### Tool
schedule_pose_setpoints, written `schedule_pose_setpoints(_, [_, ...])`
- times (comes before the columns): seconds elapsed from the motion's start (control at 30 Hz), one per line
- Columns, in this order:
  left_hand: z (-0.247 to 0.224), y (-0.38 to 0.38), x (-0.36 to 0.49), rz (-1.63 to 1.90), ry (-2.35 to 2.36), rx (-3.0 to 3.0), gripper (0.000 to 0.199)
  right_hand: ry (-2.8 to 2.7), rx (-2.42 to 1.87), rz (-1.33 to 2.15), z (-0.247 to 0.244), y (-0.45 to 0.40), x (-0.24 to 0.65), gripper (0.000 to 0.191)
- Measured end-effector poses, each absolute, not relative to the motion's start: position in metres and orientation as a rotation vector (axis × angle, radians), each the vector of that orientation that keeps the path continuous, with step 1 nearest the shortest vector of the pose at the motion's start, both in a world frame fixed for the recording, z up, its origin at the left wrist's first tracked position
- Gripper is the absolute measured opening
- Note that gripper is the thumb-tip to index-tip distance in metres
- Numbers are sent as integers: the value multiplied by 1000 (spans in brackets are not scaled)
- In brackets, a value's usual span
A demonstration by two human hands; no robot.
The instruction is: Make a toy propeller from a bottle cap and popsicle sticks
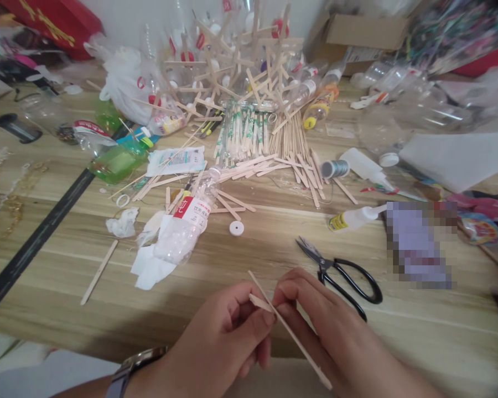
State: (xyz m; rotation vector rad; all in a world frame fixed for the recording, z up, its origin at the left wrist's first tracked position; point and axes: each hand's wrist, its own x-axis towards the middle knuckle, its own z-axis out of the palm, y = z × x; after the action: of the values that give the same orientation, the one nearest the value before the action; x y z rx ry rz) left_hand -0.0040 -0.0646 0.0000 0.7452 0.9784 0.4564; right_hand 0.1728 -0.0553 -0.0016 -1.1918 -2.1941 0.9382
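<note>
Near the table's front edge, my left hand (236,331) pinches a short piece of wooden stick (260,302) between thumb and fingers. A longer wooden stick (296,340) crosses it, slanting down to the right. My right hand (311,307) has its fingers closed against this longer stick, close to the left fingertips. Black-handled scissors (326,265) lie just beyond my right hand, blades partly apart. A single wooden stick (99,272) rests on the table to the left.
A clear bottle (186,221) lies on white paper left of centre. A glue bottle (354,217) is beyond the scissors. Further back are loose sticks (253,166), a thread spool (335,168), several plastic bottles and a cardboard box (363,33).
</note>
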Motion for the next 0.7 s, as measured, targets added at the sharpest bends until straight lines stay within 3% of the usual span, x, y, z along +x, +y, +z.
schedule_pose_setpoints(0.7, [-4,-65,1,480,1000,774,29,-2156,-1163,916,-10,-58,173,19])
